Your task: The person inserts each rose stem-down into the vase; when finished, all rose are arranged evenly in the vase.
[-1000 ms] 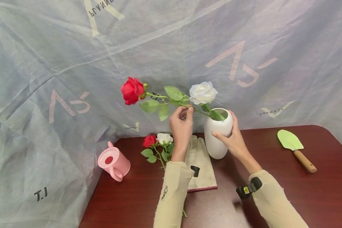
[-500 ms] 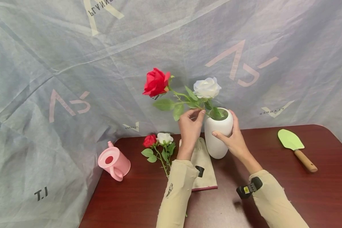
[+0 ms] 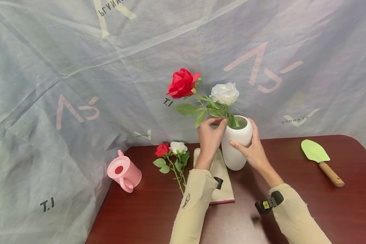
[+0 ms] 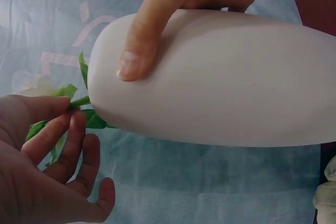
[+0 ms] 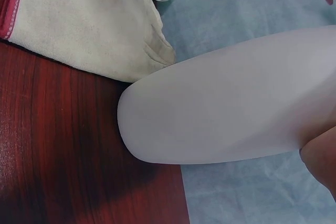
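My left hand (image 3: 211, 137) pinches the green stem of a red rose (image 3: 182, 83) between thumb and fingers, right at the mouth of the white vase (image 3: 235, 156). The red bloom leans out to the left. A white rose (image 3: 224, 94) rises above the vase mouth, its leaves at the rim. My right hand (image 3: 255, 150) grips the vase from the right side, thumb across its front. In the left wrist view the pinched stem (image 4: 80, 102) runs into the vase opening. The lower stem is hidden inside the vase.
A pale work glove (image 3: 222, 184) lies against the vase's left side. Farther left are a smaller-looking red rose (image 3: 162, 150) and white rose (image 3: 178, 148) lying down, then a pink watering can (image 3: 125, 173). A green trowel (image 3: 315, 150) with a wooden handle lies at the right.
My left hand has moved right, closer to the vase mouth, bringing the red rose right and more upright with its stem farther in. The right hand still holds the vase in place.
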### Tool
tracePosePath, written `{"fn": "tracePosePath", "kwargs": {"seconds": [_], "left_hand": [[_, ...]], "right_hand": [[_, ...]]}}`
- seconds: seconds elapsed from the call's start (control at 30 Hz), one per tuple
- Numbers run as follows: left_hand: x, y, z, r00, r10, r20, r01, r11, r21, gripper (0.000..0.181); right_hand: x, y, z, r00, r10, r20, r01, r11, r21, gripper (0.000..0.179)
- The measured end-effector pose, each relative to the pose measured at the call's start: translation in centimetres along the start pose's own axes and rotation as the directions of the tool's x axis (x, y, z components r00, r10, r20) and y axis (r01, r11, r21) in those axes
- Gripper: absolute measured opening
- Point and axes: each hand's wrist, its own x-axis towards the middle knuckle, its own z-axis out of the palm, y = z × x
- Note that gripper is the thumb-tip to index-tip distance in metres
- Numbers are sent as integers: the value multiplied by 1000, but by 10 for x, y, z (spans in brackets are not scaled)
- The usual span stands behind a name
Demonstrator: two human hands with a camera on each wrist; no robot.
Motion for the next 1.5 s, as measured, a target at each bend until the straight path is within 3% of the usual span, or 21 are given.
{"fn": "tracePosePath", "kwargs": {"seconds": [0.13, 0.23, 0.4, 0.6, 0.73, 0.83, 1.07, 1.17, 1.3, 1.37, 1.5], "left_hand": [[-2, -1, 1, 998, -26, 60, 24, 999, 45, 16], [-8, -3, 1, 996, -63, 70, 59, 997, 57, 23], [-28, -14, -3, 993, -115, 17, 115, 993, -17, 32], [-65, -56, -21, 982, -158, -102, 149, 985, -89, 21], [-87, -89, -46, 959, -221, -179, 210, 974, -80, 14], [-97, -110, -71, 931, -288, -222, 283, 958, -55, 14], [-109, -151, -127, 864, -398, -307, 428, 903, 32, 16], [-111, -163, -144, 854, -401, -332, 454, 885, 98, 14], [-114, -174, -156, 855, -414, -312, 466, 877, 114, 15], [-115, -178, -157, 854, -443, -274, 479, 874, 80, 17], [-117, -184, -156, 828, -525, -196, 533, 846, -12, 20]], "right_hand": [[0, -1, 0, 1000, 14, 1, -14, 1000, -7, 94], [-1, -2, -1, 1000, 15, 4, -15, 1000, -14, 94], [-1, -3, 0, 1000, 5, 16, -4, 1000, -5, 94], [3, 10, 2, 999, 45, 9, -45, 999, 10, 99], [6, 25, 1, 998, 64, -7, -64, 998, 8, 101], [7, 31, 0, 998, 56, -15, -55, 998, 20, 99], [7, 34, 0, 998, 50, -23, -50, 999, 15, 98], [7, 34, -1, 998, 53, -24, -53, 999, 4, 98], [7, 33, -1, 999, 41, -23, -41, 999, -9, 98], [7, 33, -1, 999, 43, -22, -43, 999, -10, 97], [7, 32, -1, 998, 52, -17, -52, 999, -2, 97]]}}
